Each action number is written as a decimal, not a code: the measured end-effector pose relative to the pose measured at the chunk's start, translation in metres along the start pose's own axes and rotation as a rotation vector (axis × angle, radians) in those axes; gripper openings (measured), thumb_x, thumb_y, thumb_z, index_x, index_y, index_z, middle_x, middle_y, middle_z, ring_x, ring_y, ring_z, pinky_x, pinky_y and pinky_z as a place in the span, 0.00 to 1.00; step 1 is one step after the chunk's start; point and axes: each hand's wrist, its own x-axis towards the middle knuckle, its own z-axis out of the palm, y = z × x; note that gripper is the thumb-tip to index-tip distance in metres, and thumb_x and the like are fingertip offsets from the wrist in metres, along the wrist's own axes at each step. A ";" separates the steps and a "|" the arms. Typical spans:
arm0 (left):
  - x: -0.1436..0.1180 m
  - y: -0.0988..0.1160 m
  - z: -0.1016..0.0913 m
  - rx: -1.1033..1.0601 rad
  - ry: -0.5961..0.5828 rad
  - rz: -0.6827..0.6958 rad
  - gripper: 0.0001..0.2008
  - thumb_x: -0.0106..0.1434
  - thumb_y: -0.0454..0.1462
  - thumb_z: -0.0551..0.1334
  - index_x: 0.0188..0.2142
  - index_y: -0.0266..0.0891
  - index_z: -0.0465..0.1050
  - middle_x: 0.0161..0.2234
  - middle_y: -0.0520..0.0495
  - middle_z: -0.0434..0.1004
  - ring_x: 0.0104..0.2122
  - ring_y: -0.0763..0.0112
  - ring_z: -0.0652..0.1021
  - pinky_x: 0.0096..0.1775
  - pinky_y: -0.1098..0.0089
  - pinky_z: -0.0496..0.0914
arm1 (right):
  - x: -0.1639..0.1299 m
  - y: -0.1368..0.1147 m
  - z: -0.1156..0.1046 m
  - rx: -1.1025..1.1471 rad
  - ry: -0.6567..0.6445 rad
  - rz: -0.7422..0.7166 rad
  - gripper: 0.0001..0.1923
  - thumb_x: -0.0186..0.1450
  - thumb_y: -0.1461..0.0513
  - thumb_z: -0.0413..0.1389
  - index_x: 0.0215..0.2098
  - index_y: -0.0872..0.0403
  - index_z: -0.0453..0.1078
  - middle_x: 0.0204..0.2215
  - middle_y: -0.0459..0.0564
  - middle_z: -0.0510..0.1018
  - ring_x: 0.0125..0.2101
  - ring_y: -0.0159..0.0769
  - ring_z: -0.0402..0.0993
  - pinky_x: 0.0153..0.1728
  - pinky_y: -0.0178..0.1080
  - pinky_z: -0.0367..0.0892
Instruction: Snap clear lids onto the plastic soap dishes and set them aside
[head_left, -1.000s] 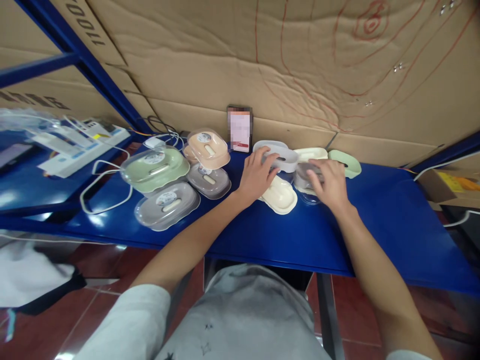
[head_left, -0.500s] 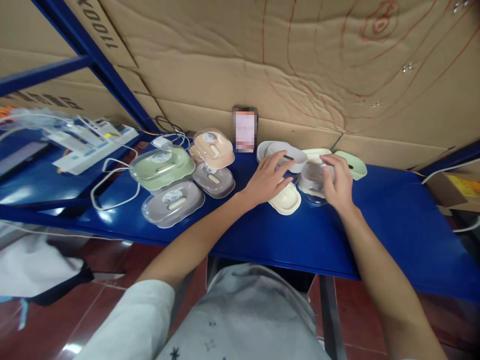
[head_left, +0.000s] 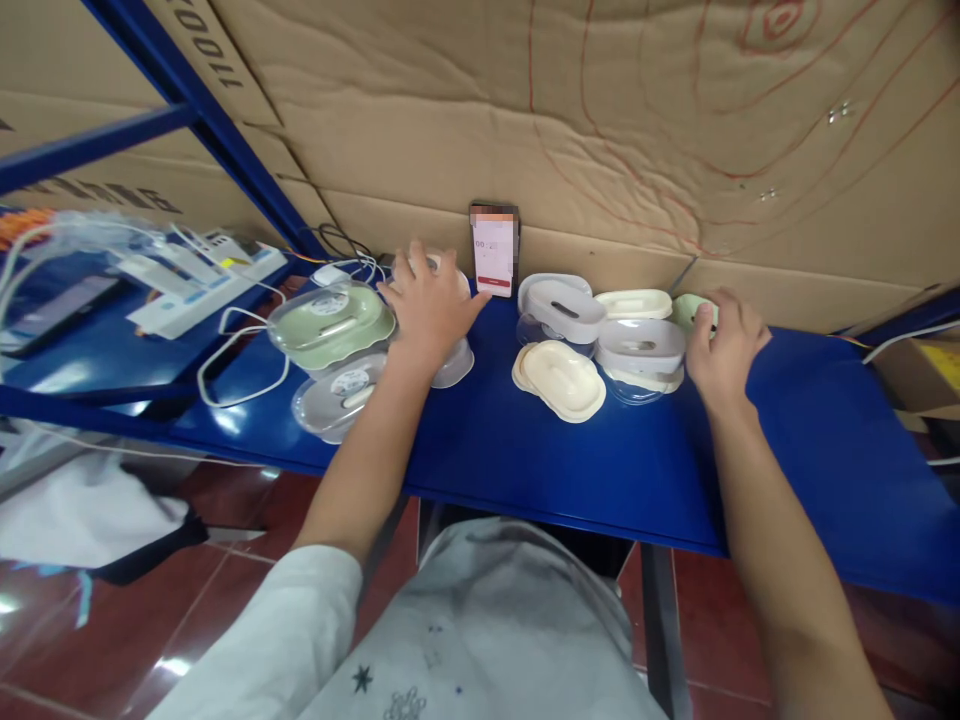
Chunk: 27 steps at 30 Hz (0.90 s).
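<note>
My left hand [head_left: 433, 312] lies over a peach soap dish [head_left: 454, 272] with a clear cover, fingers spread; the hand hides most of it. Under that wrist, a grey covered dish [head_left: 454, 368] shows partly. Green [head_left: 322, 335] and grey [head_left: 330, 400] covered dishes sit left of my forearm. My right hand [head_left: 726, 345] is closed around the end of a light green dish part [head_left: 686, 310], thumb in front. Beside it stand a grey oval part [head_left: 641, 345] over a cream piece and clear cover, a cream tray [head_left: 634, 303], stacked grey parts [head_left: 562, 305] and cream pieces [head_left: 566, 380].
A phone [head_left: 495, 250] showing a timer leans on the cardboard wall [head_left: 390, 120] behind the blue table [head_left: 525, 460]. A power strip [head_left: 202, 290] and white cables [head_left: 240, 400] lie at left. An open carton [head_left: 911, 375] sits at the far right.
My left hand has moved left from the grey parts to the peach dish. My right hand has shifted right from the grey oval part onto the green part.
</note>
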 end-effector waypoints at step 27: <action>-0.061 0.116 -0.007 -1.120 -0.278 0.617 0.23 0.75 0.56 0.61 0.62 0.50 0.69 0.66 0.39 0.69 0.69 0.48 0.70 0.71 0.43 0.64 | -0.046 -0.125 -0.019 1.278 -0.587 0.390 0.37 0.68 0.34 0.60 0.65 0.44 0.70 0.59 0.54 0.82 0.65 0.51 0.76 0.62 0.57 0.77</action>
